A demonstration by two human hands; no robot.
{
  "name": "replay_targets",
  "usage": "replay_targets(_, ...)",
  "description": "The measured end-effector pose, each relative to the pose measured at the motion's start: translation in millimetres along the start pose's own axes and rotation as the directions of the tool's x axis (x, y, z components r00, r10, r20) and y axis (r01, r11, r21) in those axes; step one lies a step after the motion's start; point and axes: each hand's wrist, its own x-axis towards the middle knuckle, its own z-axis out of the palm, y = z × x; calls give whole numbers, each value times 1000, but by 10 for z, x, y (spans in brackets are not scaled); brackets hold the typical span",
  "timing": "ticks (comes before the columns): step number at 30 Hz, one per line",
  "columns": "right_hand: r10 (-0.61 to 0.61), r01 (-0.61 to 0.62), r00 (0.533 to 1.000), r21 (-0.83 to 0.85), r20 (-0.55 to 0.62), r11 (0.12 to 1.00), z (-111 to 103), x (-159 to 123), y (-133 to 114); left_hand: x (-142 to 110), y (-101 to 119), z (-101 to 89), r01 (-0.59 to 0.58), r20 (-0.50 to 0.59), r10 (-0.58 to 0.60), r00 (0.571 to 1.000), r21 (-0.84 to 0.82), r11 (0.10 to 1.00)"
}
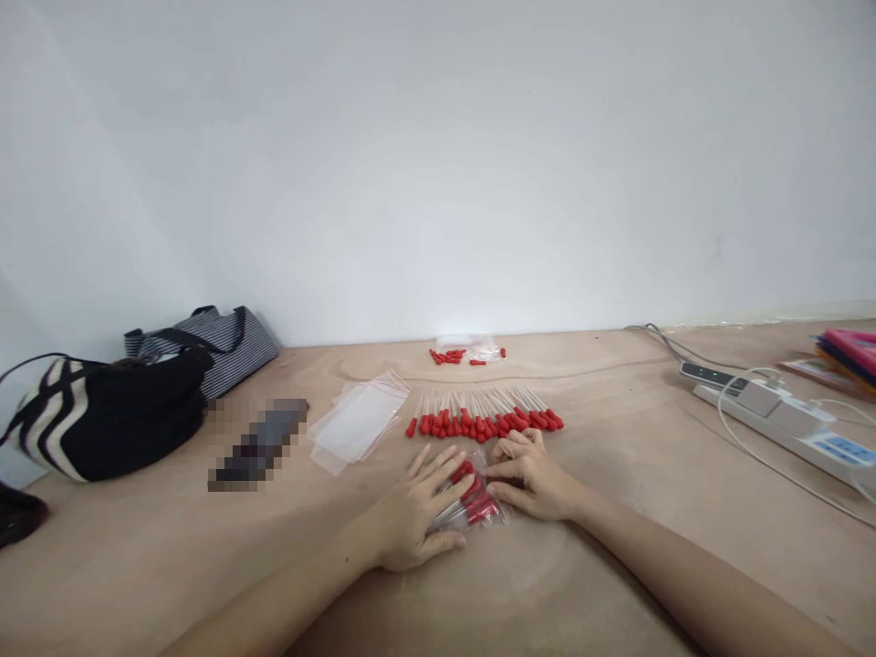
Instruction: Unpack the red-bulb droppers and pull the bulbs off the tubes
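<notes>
Well out from the far edge of the tabletop (171, 547), where it meets the pale wall (479, 164), I see two bare hands on a filled clear bag (484, 509). Red bulbs and pale stems show through its plastic. The left hand (414, 520) lies over the bag's left part, fingers spread wide, pressing rather than gripping. The right hand (540, 479) touches its right side with curled fingers; I cannot tell whether they pinch the plastic.

Just beyond, toward the far edge, runs a row of red-bulbed droppers (479, 424), stems pointing at the wall. Flat bags (362, 415) overlap to its left. Close to the far edge lie small red pieces (448, 357) beside crumpled plastic (483, 347).

Along the left side sit a black bag (137, 420), a striped bag (243, 356) and a dark, pixelated object (264, 447). Near the right edge is a white power strip (831, 452).
</notes>
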Motion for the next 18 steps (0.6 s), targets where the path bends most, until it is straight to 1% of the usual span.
replay_targets(2, -32, 30, 999, -69, -24, 997, -13, -24, 10, 20, -60, -6, -67, -54, 69, 996, 46, 997)
replay_targets(4, -63, 60, 997, -103, -32, 993, -5, -39, 24, 19, -94, -1, -100, -97, 106, 990, 69, 993)
replay_targets(6, -89, 86, 995, -93, -33, 992, 12, -45, 36, 8, -108, 9, -114, -119, 121, 985, 69, 991)
replay_targets(9, -99, 99, 994, -21, -40, 995, 23, -44, 44, -7, -109, 21, -116, -125, 123, 984, 59, 991)
replay_targets(12, -66, 67, 997, 29, -31, 997, 12, -42, 44, -12, -107, 31, -108, -130, 111, 985, 31, 994)
replay_targets(18, 36, -34, 998, 42, -48, 999, 58, -5, 59, -35, -135, 63, -42, -130, 39, 991, -21, 999)
